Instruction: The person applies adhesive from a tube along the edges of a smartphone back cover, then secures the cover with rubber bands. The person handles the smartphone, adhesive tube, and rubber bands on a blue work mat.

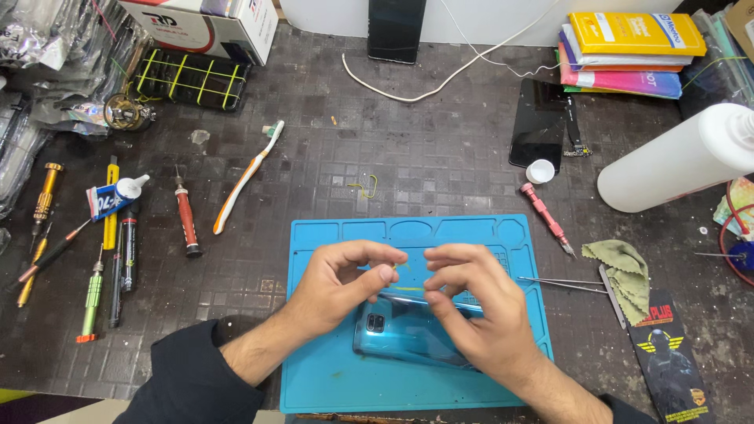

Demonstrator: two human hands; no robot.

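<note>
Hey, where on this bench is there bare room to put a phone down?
Bare mat lies between the toothbrush and the black phone, above the blue work mat. The left is crowded with screwdrivers; the right with the white bottle, green cloth and tweezers.

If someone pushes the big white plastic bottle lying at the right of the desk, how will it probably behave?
The white bottle lies on its side and looks round, so a sideways push would probably make it roll. Its smooth plastic wall may be a little slippery to grip. The small white cap sits apart near the dark phone, so any liquid inside could perhaps spill.
</note>
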